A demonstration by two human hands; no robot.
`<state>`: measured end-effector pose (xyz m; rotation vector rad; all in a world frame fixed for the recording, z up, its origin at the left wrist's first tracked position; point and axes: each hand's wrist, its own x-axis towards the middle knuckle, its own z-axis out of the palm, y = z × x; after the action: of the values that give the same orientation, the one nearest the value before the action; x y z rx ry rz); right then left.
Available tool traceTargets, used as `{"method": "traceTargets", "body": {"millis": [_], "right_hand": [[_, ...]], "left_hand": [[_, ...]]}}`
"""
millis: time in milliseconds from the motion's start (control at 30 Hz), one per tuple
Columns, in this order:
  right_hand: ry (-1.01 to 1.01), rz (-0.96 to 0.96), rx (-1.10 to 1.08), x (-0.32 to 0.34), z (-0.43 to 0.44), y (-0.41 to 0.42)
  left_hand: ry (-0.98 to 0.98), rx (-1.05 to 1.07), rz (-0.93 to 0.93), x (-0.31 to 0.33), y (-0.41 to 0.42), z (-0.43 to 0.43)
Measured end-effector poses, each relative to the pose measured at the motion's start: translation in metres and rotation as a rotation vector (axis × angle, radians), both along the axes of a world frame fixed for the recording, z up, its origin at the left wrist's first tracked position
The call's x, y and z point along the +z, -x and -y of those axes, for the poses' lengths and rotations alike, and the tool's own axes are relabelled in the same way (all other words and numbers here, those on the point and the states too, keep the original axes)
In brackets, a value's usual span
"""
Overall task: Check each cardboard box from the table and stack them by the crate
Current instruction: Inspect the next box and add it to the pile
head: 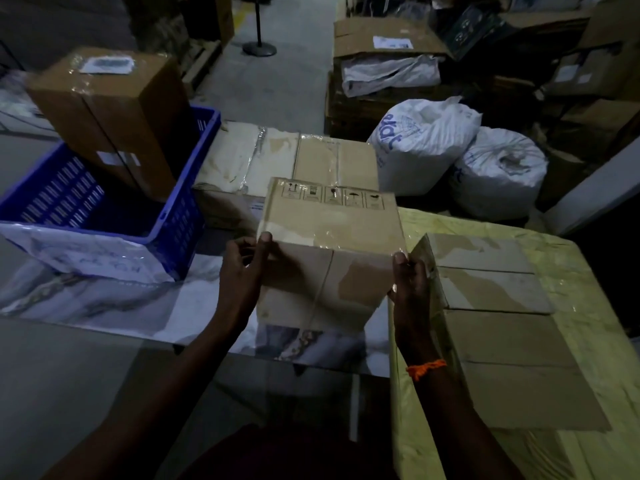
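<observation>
I hold a taped cardboard box with handling symbols printed along its top edge, lifted in front of me. My left hand grips its left side, thumb on the top edge. My right hand grips its right side, thumb up by the corner. A blue plastic crate stands at the left with a tall brown box upright in it. To the right of the crate, behind the held box, lie flat cardboard boxes. Another cardboard box rests on the yellow-covered table at my right.
Two white sacks sit on the floor behind the table. Stacked cartons and a pallet fill the back right. A post on a round base stands in the aisle. A glossy patterned surface extends under the crate.
</observation>
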<state>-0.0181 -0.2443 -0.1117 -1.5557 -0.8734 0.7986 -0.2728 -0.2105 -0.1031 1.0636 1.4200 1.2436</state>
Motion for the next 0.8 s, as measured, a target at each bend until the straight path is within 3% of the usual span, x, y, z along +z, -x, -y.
{"method": "traceTargets", "body": {"millis": [567,800], "right_hand": [[0.091,-0.007,0.111,-0.006,0.016,-0.001],[0.134,0.126,0.220,0.031,-0.030,-0.024]], "left_hand": [[0.101,-0.060,0.027,-0.002,0.017,0.008],[0.054,-0.174,-0.124,0.024,0.024,-0.035]]}}
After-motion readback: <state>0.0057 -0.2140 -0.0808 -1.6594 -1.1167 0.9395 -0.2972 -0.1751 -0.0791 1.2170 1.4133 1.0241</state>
